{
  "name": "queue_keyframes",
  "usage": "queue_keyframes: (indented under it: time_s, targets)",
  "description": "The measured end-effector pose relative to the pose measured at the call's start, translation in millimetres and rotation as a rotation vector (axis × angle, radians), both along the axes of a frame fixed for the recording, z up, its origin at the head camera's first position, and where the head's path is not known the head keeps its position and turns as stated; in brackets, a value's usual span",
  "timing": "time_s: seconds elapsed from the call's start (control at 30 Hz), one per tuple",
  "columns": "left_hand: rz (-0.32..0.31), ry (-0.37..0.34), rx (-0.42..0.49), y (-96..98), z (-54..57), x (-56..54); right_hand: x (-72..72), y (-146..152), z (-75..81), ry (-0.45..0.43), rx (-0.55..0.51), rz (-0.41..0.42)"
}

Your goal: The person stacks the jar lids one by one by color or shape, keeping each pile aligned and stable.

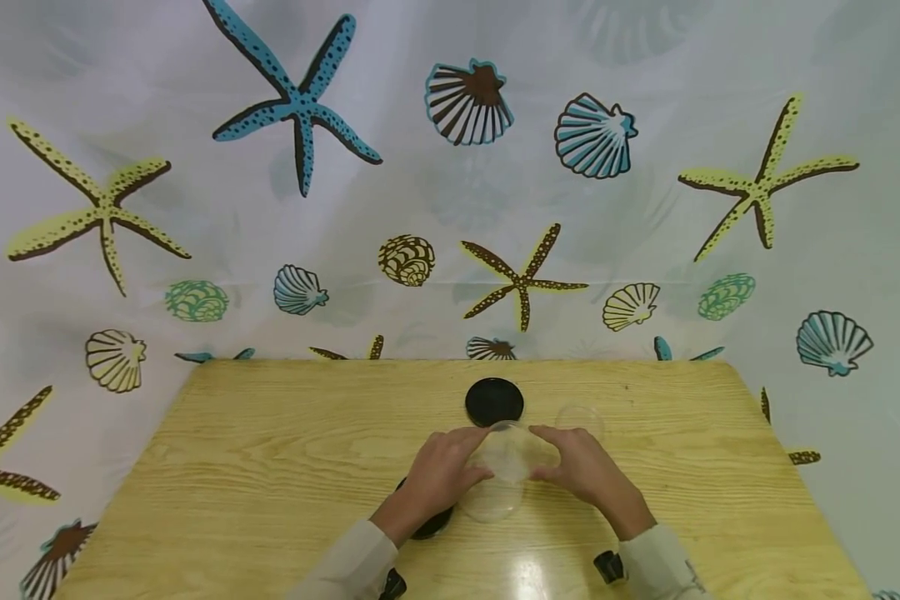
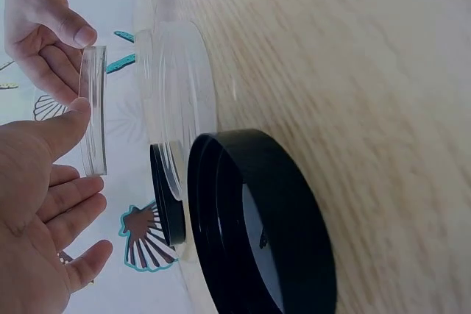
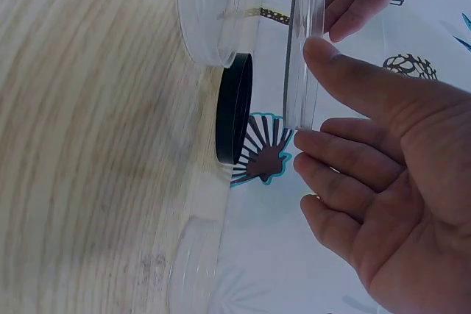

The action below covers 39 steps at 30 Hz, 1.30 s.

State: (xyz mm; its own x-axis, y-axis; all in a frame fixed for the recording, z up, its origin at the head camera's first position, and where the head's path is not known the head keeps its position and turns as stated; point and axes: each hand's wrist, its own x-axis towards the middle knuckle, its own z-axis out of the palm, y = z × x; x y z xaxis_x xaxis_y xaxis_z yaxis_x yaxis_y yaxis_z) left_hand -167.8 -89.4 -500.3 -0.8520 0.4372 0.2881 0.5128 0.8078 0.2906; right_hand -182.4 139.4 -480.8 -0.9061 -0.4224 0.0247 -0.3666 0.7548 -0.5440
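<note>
A clear, shallow round dish point(image 1: 507, 451) is held in the air over the wooden table, between both hands. My left hand point(image 1: 444, 469) pinches its left edge with thumb and fingers, and my right hand point(image 1: 579, 463) does the same on the right. In the left wrist view the dish point(image 2: 93, 112) stands apart from the things on the table. Below it sits a larger clear round container point(image 1: 492, 502), partly hidden by the held dish. Under my left wrist lies a black round lid point(image 1: 437, 523), partly covered by the forearm.
A second black round lid point(image 1: 494, 402) lies behind the hands. To its right is another clear round piece point(image 1: 580, 419), partly behind my right hand. The wooden table point(image 1: 285, 450) ends at a white curtain point(image 1: 420, 192) printed with shells and starfish.
</note>
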Motion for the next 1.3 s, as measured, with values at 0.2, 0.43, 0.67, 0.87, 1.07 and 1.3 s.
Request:
queue_keyframes:
  time_s: [0.2,0.43,0.67,0.87,1.07,1.3]
  targets:
    - [0.008,-0.014,-0.022,-4.5,-3.3,3.1,1.1,-4.1,-2.8,0.001,0.007,0.028]
    - [0.027,-0.043,-0.049,-15.3,-5.6,11.2,2.1,-13.3,-7.7,-0.028,0.040,0.098]
    - [0.007,-0.034,-0.052,-18.1,-8.0,12.5,3.5,-17.2,-10.2,0.021,0.070,0.109]
    - [0.003,-0.062,-0.084,-20.1,-12.3,16.7,6.0,-18.1,-16.8,0.043,0.109,0.136]
    - [0.000,-0.070,-0.098,-22.5,-15.6,18.9,6.9,-21.2,-20.1,0.046,0.138,0.142]
    - [-0.010,-0.066,-0.149,-25.5,-18.7,20.6,8.1,-25.3,-23.3,0.095,0.172,0.162]
